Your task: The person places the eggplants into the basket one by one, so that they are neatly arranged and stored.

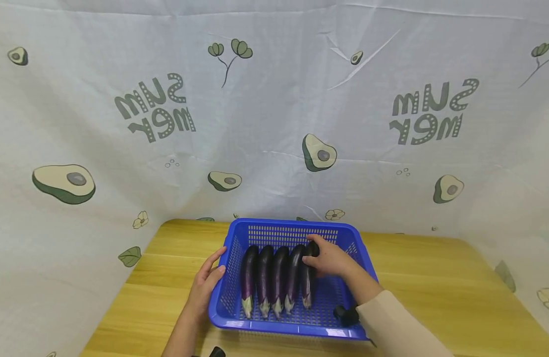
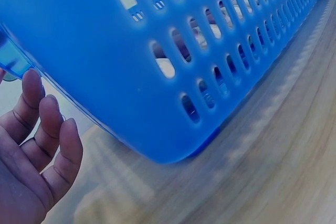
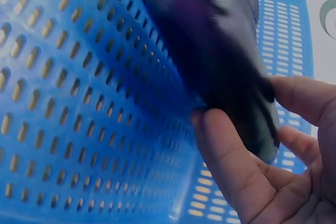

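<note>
A blue plastic basket [image 1: 256, 325] with slotted walls holds several dark purple eggplants [image 1: 264, 277], laid side by side with their pale stem ends toward the front. My right hand [image 1: 331, 259] reaches inside and grips the far end of the rightmost eggplant [image 1: 307, 287]. In the right wrist view, the thumb and fingers lie on opposite sides of this eggplant [image 3: 220, 51] near its rounded tip. At the basket's left rim, my left hand [image 1: 200, 290] rests with its fingertips against the edge. Its fingers [image 2: 68, 153] are loosely bent beside the basket's corner in the left wrist view.
The basket stands on a wood-grain table [image 1: 435, 282], which extends to both sides. Behind the table hangs a white curtain [image 1: 265, 114] with avocado prints and lettering. A black device [image 1: 346, 315] sits at my right wrist, over the basket's front right part.
</note>
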Motion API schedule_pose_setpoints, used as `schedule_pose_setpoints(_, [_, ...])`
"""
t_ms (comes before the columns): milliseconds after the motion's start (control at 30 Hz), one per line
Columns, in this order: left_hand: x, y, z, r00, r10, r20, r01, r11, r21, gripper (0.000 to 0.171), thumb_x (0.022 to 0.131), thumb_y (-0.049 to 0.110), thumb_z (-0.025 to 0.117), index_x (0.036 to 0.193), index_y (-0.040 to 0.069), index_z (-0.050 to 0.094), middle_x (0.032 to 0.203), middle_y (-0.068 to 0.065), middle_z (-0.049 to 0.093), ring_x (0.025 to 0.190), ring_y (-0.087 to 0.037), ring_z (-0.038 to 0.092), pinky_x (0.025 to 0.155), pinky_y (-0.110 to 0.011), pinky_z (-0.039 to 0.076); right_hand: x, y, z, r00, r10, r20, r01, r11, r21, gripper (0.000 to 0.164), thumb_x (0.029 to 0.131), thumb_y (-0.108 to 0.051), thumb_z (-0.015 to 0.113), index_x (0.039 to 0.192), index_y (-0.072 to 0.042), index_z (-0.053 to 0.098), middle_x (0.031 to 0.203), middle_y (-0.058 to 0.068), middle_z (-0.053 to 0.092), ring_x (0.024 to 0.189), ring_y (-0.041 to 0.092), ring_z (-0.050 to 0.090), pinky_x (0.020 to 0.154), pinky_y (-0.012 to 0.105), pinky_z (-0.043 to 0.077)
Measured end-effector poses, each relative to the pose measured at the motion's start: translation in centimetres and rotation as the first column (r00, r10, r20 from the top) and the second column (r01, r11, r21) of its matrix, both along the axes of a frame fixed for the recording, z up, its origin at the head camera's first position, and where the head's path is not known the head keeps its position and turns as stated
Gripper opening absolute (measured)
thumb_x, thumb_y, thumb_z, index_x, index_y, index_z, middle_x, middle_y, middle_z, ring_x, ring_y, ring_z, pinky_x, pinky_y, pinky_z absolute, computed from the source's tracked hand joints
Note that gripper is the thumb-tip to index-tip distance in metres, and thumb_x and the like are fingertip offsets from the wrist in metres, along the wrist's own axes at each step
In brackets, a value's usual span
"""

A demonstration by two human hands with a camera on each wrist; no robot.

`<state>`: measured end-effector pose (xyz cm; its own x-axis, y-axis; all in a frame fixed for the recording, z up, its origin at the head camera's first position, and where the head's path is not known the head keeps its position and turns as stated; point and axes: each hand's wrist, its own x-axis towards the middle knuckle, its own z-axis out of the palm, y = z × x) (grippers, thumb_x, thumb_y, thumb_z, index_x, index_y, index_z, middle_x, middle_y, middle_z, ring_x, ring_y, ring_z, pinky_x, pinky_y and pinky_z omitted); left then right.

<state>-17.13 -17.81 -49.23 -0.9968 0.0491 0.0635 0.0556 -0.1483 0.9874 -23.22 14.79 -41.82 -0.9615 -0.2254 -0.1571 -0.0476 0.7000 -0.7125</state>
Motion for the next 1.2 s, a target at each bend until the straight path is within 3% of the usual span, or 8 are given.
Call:
schedule_pose_setpoints(200, [0.06,0.04,0.18,1.0,0.003,0.006,-0.003,1.0,-0.001,0.052,0.103,0.019,0.048,0.155,0.016,0.042,0.139,-0.033,0.054,0.1,-0.028,0.072,0.077,-0.045,0.065,0.03,-0.24,-0.35,1.0,0.012,0.019,-0.012,1.0,0.001,0.063,0.092,-0.012,0.072,0.149,-0.007,0.044,0.125,0.034,0.061,0.069,0.023,0.07,0.057,0.035,0.062])
schedule_pose_setpoints(533, [0.13,0.19,0.47,1.0,0.002,0.009,-0.002,1.0,0.017,0.052,0.103,0.019,0.048,0.155,0.016,0.042,0.139,-0.032,0.055,0.1,-0.029,0.072,0.077,-0.045,0.065,0.34,-0.18,0.08,0.994,0.082,0.066,-0.093,0.98,0.175,0.071,0.091,-0.016,0.073,0.153,-0.008,0.04,0.101,0.021,0.072,0.059,0.022,0.07,0.056,0.035,0.06])
schedule_pose_setpoints(800, [0.17,0.23,0.41,1.0,0.003,0.011,-0.003,1.0,0.031,0.051,0.104,0.019,0.048,0.154,0.017,0.043,0.14,-0.032,0.055,0.101,-0.028,0.072,0.078,-0.046,0.065,0.22,-0.07,-0.27,0.996,0.054,0.066,-0.063,0.989,0.136,0.072,0.091,-0.014,0.074,0.153,-0.009,0.04,0.116,0.031,0.066,0.058,0.023,0.07,0.053,0.035,0.061])
schedule_pose_setpoints(1200, [0.18,0.07,0.29,1.0,-0.008,-0.003,0.008,1.0,-0.013,0.052,0.104,0.02,0.047,0.155,0.017,0.04,0.144,-0.033,0.052,0.105,-0.03,0.071,0.079,-0.045,0.065,0.18,-0.1,-0.25,0.996,0.026,0.085,-0.038,0.989,0.145,0.078,0.088,-0.014,0.077,0.155,-0.009,0.037,0.124,0.034,0.063,0.058,0.024,0.069,0.053,0.035,0.061])
